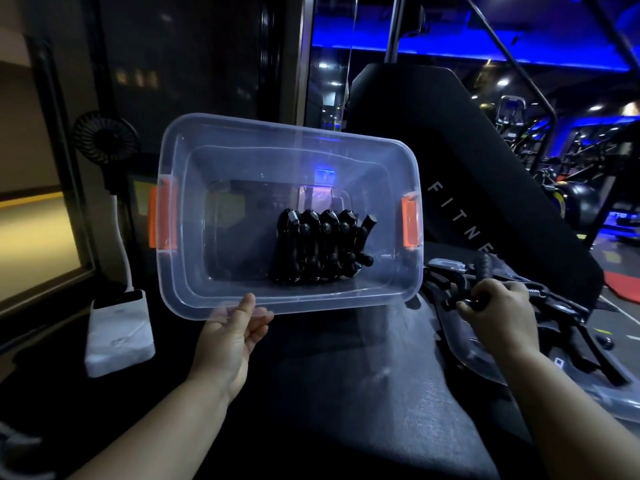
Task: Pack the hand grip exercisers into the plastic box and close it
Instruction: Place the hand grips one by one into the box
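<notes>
Packing partway done — we see row of hand grip exercisers [318, 247] in plastic box [287, 133], toward its right end. Left grip [232, 334] pinches near rim; right grip [498, 306] curled round another exerciser [483, 268]. Lid [464, 351] off — closing left.

The scene is dim. Blue strip lights [502, 58] glow far beyond the right fingers [485, 293]; a warm yellow panel [34, 237] shines well left of the left fingers [248, 304]. Above those, violet glare marks the plastic box [291, 129]. Lines bow toward the frame edges; dark corners lose detail.
</notes>
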The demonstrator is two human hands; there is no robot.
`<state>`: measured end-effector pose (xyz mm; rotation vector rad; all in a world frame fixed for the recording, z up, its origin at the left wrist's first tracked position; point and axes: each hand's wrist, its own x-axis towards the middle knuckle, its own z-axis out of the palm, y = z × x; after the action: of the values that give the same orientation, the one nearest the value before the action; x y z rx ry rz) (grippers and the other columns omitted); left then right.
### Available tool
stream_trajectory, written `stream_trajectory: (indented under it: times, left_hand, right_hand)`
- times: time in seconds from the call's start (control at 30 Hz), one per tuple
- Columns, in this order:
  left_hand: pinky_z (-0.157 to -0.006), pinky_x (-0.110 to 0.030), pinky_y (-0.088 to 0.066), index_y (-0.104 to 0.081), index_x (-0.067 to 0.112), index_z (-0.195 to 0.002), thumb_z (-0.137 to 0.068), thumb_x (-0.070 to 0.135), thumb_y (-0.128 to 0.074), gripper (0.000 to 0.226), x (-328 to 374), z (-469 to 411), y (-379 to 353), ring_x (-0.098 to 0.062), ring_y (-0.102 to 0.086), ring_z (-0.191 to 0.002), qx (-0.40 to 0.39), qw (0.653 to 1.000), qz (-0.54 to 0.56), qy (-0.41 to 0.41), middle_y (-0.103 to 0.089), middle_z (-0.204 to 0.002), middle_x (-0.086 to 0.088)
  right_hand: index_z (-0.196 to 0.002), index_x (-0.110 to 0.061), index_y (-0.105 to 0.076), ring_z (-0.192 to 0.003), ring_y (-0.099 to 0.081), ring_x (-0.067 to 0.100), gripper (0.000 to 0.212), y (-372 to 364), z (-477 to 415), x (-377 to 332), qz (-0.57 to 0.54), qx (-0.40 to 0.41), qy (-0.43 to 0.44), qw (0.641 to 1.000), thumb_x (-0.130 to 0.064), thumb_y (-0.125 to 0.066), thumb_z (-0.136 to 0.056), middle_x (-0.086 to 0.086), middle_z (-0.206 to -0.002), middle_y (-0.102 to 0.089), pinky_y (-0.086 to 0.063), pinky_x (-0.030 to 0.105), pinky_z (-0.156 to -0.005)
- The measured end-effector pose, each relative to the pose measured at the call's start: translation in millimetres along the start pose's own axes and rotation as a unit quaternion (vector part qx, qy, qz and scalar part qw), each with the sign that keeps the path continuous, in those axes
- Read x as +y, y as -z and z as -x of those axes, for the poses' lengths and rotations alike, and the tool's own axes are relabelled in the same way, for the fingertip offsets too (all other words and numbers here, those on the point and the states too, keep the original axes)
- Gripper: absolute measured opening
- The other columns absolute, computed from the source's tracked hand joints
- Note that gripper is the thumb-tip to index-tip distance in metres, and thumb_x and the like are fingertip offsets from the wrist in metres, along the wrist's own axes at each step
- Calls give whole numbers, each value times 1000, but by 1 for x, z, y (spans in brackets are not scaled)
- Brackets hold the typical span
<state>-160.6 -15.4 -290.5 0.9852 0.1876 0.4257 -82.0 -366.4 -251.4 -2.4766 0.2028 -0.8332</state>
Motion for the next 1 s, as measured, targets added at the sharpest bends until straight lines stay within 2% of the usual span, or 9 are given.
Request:
stream_trajectory:
  times: [0.13,0.2,0.3,0.37,0.43,0.53,0.7,0.87,1.0]
  left_hand:
    - [-66,-22,-51,-54,9,-86,-87,27,-59,19,0,-1,0,-9,-68,-66,0,1000,4,0,-66,-73,-6]
    - [-65,-21,-52,-54,9,-85,-80,34,-64,27,0,0,1,-10,-68,-67,-6,1000,7,0,-66,-74,-7]
    - [-62,-20,-54,-55,11,-82,-56,48,-74,50,2,1,2,-10,-69,-68,-14,1000,2,-4,-69,-69,-2]
    - [-64,-21,-54,-55,11,-82,-60,44,-71,43,2,2,2,-9,-69,-67,-13,1000,2,-4,-69,-67,-1]
    - [-65,-21,-54,-55,10,-81,-71,37,-66,30,1,1,1,-9,-69,-66,-7,1000,4,-2,-68,-66,-1]
    - [-70,-25,-50,-55,10,-79,-87,27,-60,20,0,1,0,-10,-68,-66,-1,1000,6,-4,-68,-65,-2]
    - [-72,-27,-49,-55,10,-80,-89,26,-59,19,1,1,1,-8,-68,-65,-4,1000,1,-4,-68,-67,-2]
    - [-71,-24,-51,-55,10,-80,-90,25,-58,19,2,3,0,-7,-67,-64,-3,1000,-3,-8,-66,-71,-5]
    - [-63,-17,-55,-55,11,-77,-91,25,-57,19,3,4,-1,-6,-67,-62,-1,1000,-7,-11,-68,-62,0]
  right_hand:
    - [-106,-17,-66,-86,-45,17,39,12,4,-8,-52,5,-12,999,-17,-82,-70,13,-110,-53,-38,26,-82]
    - [-112,-20,-64,-90,-50,19,45,15,7,-9,-72,12,-17,997,-15,-80,-70,11,-108,-58,-40,27,-83]
    - [-125,-24,-57,-91,-58,20,55,25,13,-15,-138,19,-38,990,-13,-76,-74,3,-104,-63,-45,28,-78]
    - [-132,-19,-54,-92,-60,21,57,32,14,-18,-153,19,-49,987,-13,-74,-79,2,-105,-65,-44,24,-74]
    - [-129,-14,-58,-95,-62,21,50,35,15,-20,-148,15,-39,988,-12,-72,-81,4,-100,-68,-42,27,-77]
    - [-118,-14,-67,-86,-61,19,34,36,17,-21,-158,0,-28,987,-13,-69,-84,-1,-83,-64,-39,28,-75]
    - [-105,-19,-69,-87,-64,23,18,30,10,-16,-124,-15,-20,992,-24,-62,-89,1,-85,-70,-45,34,-73]
    - [-110,-16,-62,-89,-60,27,32,26,2,-19,-30,-36,-27,999,-40,-48,-95,6,-92,-67,-40,34,-69]
    - [-118,-18,-50,-96,-58,33,37,24,2,-28,-7,-104,-52,993,-46,-38,-98,13,-105,-64,-37,36,-72]
